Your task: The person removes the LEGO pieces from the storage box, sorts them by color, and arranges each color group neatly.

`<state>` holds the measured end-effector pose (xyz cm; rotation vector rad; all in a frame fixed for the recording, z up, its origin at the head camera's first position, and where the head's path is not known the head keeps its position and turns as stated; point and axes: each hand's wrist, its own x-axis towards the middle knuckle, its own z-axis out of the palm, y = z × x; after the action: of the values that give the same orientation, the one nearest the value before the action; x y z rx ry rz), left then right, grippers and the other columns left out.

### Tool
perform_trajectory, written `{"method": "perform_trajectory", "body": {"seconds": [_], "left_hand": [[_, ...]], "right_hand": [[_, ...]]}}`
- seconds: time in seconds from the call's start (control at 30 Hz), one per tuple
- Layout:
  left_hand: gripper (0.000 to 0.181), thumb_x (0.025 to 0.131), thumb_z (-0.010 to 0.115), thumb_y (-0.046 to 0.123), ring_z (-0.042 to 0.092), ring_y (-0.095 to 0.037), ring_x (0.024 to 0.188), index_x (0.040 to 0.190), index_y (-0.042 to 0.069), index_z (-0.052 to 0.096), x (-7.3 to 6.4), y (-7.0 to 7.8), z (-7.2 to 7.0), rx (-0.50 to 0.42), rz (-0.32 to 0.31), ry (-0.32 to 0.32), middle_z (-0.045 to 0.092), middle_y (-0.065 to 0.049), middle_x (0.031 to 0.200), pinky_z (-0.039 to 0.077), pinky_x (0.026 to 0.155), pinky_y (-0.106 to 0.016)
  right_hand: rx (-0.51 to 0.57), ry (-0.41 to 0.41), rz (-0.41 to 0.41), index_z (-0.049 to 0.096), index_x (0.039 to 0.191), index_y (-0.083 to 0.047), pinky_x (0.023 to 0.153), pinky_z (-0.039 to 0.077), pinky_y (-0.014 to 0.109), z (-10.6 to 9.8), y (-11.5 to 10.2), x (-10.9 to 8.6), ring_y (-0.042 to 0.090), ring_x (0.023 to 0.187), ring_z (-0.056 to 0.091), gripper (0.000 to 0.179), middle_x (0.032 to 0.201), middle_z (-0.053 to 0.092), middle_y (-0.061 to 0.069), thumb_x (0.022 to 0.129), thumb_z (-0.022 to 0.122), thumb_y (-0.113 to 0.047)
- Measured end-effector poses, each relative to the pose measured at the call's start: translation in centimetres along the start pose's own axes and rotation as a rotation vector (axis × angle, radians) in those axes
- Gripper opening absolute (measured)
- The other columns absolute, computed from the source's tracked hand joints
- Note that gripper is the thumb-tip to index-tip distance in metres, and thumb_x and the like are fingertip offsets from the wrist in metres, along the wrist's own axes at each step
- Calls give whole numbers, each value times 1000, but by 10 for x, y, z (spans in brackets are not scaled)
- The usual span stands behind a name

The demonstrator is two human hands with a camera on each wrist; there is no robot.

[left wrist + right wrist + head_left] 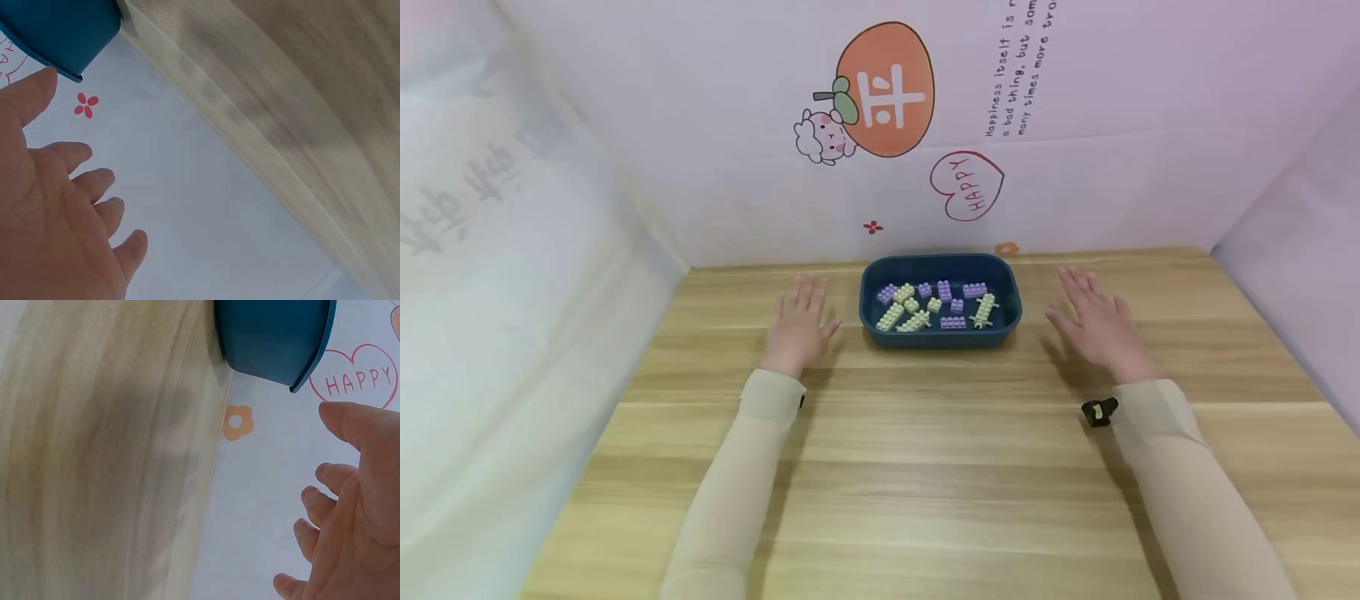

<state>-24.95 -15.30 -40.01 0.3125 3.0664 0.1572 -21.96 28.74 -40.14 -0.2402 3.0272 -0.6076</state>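
Observation:
A dark blue rectangular tray (pixel 940 340) stands near the back edge of the wooden table. Inside it lie several purple toy bricks (pixel 952 322) and several pale yellow ones (pixel 891 317), some of the yellow pieces with small side pegs. To the left of the tray is my left hand (pixel 797 329), fingers spread and holding nothing. My right hand (pixel 1101 329) hovers on the other side, its fingers extended and apart. Both wrist views show the tray's outer wall (pixel 75 31) beyond the thumb, with a gap between hand and tray.
The wooden table (pixel 940 467) stretches from the tray toward me. Behind it rises a white printed cloth (pixel 737 200) with a heart, a fruit and lettering. More white cloth hangs at the left (pixel 497 333) and right (pixel 1300 242). A small black device (pixel 1099 412) sits at my right wrist.

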Motion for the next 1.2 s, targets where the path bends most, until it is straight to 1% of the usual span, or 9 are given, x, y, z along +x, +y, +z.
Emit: {"method": "perform_trajectory", "body": {"seconds": [0.1,0.2,0.27,0.4,0.53,0.8,0.93,1.07,1.2], "left_hand": [[75,102,38,47,-9,-27,151,157,16,-1,-2,-2,3,-7,-1,16,-8,-4,163,-1,121,-50],[74,102,39,46,-6,-27,151,157,16,0,-3,-2,4,-20,15,30,-6,-4,164,-1,121,-50],[74,102,39,45,-3,-28,151,157,15,0,-3,-2,3,-32,21,35,-5,-4,164,0,121,-50],[74,102,38,46,-4,-27,151,157,16,-1,-3,-2,1,-45,13,25,-6,-4,163,0,122,-50],[74,102,36,48,-8,-25,151,157,16,-3,-4,-3,0,-54,-2,10,-8,-3,163,0,122,-49],[74,102,34,50,-4,-26,151,157,15,-2,-5,-5,0,-81,-1,15,-7,-4,163,2,122,-49],[74,102,34,50,-6,-25,151,157,15,-1,-5,-5,-1,-116,-6,13,-6,-4,163,3,122,-48],[74,102,35,49,-3,-27,151,157,13,-1,-3,-4,-1,-172,-4,26,-3,-5,163,5,122,-48],[72,103,36,47,2,-28,151,157,11,4,0,0,-3,-238,-5,53,3,-8,163,9,122,-47]], "right_hand": [[1,-7,-3,-8,155,-17,111,-8,69,0,-2,-1,33,148,-14,78,161,-14,2,100,26,-60],[13,-4,6,-8,155,-17,111,-8,69,0,-1,-3,33,148,-13,78,161,-14,2,100,26,-60],[19,-3,8,-8,155,-17,111,-7,69,-1,-2,-1,34,148,-13,77,161,-13,2,100,26,-59],[41,-18,13,-9,155,-18,112,-6,68,-1,-1,-1,37,148,-12,77,161,-13,4,100,26,-58],[59,-35,12,-10,155,-19,113,-5,67,2,-1,-1,39,147,-11,77,161,-12,6,100,27,-58],[68,-30,8,-8,155,-17,113,-2,68,0,-6,-1,40,148,-8,77,161,-9,10,101,28,-57],[79,-19,5,-8,156,-18,113,0,68,0,-6,0,40,148,-7,77,162,-9,9,100,28,-57],[100,-3,-6,-7,156,-18,114,2,67,-1,-8,2,40,148,-5,76,162,-7,11,101,30,-55],[124,20,-28,-4,156,-16,115,6,64,-1,-10,4,41,148,0,74,162,-4,13,102,32,-51]]}}
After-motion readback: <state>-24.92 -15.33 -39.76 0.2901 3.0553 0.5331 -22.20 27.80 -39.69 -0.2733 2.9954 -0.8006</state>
